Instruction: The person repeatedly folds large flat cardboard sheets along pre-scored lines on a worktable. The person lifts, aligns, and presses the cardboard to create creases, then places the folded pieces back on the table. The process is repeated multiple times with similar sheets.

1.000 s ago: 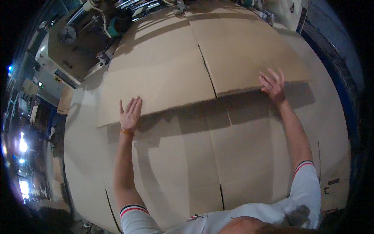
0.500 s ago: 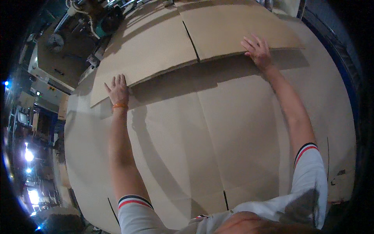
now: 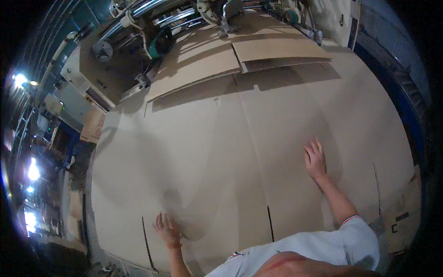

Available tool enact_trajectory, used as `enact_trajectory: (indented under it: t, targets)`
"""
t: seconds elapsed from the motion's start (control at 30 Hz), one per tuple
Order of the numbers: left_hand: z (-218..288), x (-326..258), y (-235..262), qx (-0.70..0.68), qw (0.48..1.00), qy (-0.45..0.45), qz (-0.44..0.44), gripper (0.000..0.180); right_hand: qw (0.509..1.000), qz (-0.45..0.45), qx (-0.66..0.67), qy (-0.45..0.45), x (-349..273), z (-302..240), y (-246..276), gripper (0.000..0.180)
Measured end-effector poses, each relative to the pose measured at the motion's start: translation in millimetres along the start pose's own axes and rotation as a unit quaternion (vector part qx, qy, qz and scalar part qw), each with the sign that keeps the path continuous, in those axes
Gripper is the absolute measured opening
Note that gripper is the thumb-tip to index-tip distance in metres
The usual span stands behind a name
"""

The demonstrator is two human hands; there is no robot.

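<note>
A large flat cardboard sheet (image 3: pixel 207 147) with a centre crease and several dark slots spreads before me. My left hand (image 3: pixel 168 231) is over its near left part, beside a slot, fingers spread and holding nothing. Farther off to the right, my right hand (image 3: pixel 315 160) is open over the sheet, its fingers extended; whether either hand touches the board I cannot tell. At the far side another cardboard sheet (image 3: pixel 198 71) lies partly inside the machine, its near edge raised and casting a shadow on the sheet below.
A machine with metal rollers (image 3: pixel 180 17) and a green wheel (image 3: pixel 160 42) stands at the far side. Its beige housing (image 3: pixel 94 78) rises at the far left. A blue rail (image 3: pixel 392 74) runs along the right. Printed cardboard (image 3: pixel 401 217) shows at the near right.
Both hands have let go of the upper sheet's near edge and drawn back toward me. That sheet now sits farther off, under the machine. My view has shifted, showing more of the machine.
</note>
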State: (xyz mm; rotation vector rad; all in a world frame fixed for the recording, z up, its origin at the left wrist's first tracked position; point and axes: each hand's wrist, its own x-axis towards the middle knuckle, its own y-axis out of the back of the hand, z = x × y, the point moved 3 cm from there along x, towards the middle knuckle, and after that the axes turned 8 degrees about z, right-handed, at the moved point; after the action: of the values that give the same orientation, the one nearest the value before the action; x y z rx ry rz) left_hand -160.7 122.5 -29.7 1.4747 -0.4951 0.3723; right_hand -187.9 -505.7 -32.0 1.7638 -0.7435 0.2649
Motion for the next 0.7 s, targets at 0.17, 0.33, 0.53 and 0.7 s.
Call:
enact_trajectory:
  t: [0.17,0.33,0.53,0.7]
  targets:
    - [-111,-89,38,0.077,0.956,0.275,0.063,0.053,0.996,-0.035,-0.009,-0.078,-120,-20,62,0.03]
    - [-190,-130,22,0.083,0.858,0.505,-0.045,0.068,0.982,-0.058,-0.05,-0.17,-203,-41,127,0.036]
    - [-204,-114,31,0.144,0.821,0.553,-0.007,0.07,0.882,0.052,-0.258,-0.391,-315,52,168,0.057]
    - [-240,-121,50,0.013,0.775,0.632,-0.008,0.062,0.835,0.082,-0.139,-0.527,-357,89,192,0.065]
